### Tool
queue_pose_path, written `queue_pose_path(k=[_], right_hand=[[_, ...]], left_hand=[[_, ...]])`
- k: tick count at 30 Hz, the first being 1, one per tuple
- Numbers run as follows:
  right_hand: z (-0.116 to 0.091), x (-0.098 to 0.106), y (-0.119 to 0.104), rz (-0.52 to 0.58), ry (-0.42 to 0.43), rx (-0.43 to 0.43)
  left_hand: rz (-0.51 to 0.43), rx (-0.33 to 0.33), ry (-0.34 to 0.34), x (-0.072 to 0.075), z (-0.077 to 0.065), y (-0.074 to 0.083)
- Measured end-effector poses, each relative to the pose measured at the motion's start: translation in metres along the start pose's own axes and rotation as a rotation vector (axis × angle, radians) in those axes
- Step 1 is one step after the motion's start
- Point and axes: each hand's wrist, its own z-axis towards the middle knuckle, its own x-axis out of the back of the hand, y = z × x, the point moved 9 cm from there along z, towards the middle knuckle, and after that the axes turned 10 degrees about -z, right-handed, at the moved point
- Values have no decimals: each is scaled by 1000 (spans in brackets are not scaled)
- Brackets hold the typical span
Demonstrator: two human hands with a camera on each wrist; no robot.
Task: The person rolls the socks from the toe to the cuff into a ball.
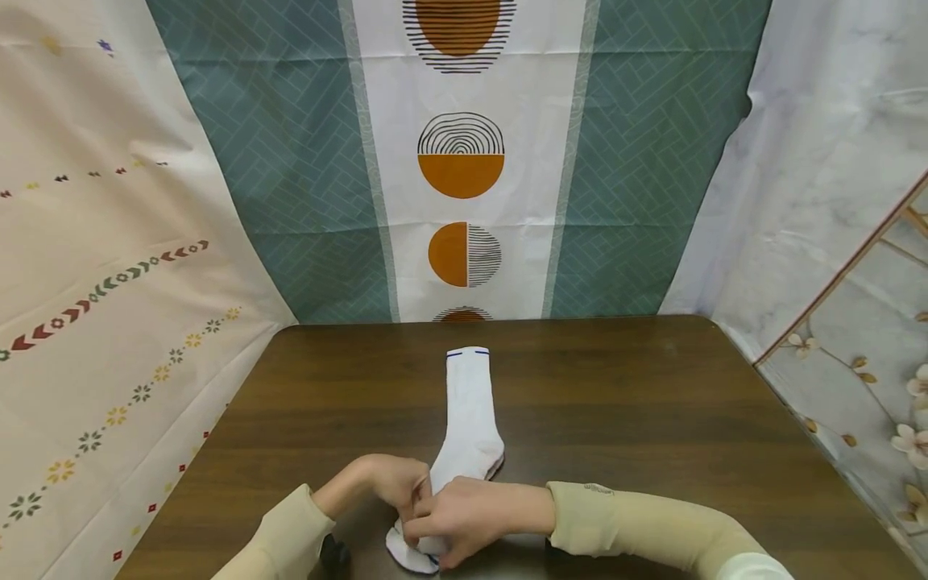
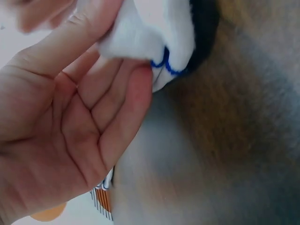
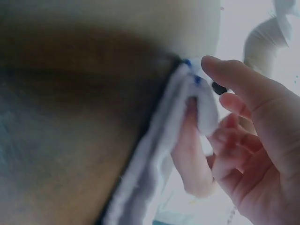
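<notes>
A white sock (image 1: pixel 464 411) with blue lines at its cuff lies lengthwise on the table, cuff toward the back; a second layer shows beneath its heel. At the near end, folded white fabric (image 1: pixel 406 554) has a blue mark. My left hand (image 1: pixel 397 483) bends over this end; in the left wrist view its thumb and fingers pinch a fold of the sock (image 2: pixel 164 23). My right hand (image 1: pixel 471 515) reaches across from the right. In the right wrist view its thumb and fingers stand apart beside the folded sock (image 3: pixel 154 140). Whether they touch the fabric is unclear.
The dark brown wooden table (image 1: pixel 616 403) has rounded back corners. A green and white patterned cloth (image 1: pixel 464 97) hangs behind it, with a cream cloth (image 1: pixel 87 306) at left and a pale floral cloth (image 1: pixel 855 338) at right. A small black object (image 1: pixel 333 556) shows below the left sleeve.
</notes>
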Motion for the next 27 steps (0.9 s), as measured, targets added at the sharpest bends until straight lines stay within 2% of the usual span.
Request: queue_pose_path(k=[2, 5, 8, 12, 16, 18, 20, 24, 27], right_hand=[[2, -1, -7, -106, 18, 33], [5, -3, -16, -273, 61, 68], [7, -3, -25, -421, 117, 84], [9, -5, -32, -573, 179, 87], [9, -2, -35, -621, 236, 79], [9, -1, -32, -577, 232, 64], [10, -1, -27, -480, 199, 36], [11, -6, -8, -148, 89, -75], [9, -10, 6, 100, 49, -185]], left_hand=[[-84, 31, -65, -1, 2, -5], [-175, 94, -122, -2, 3, -12], [-182, 148, -127, -1, 2, -19], [-178, 185, -116, 3, 2, -24], [-191, 183, -121, 6, 0, -24], [-210, 163, -154, 5, -2, -21], [-245, 135, -209, 2, -6, -17], [-268, 101, -316, -7, -16, -7], [-190, 75, -319, -15, -20, 2]])
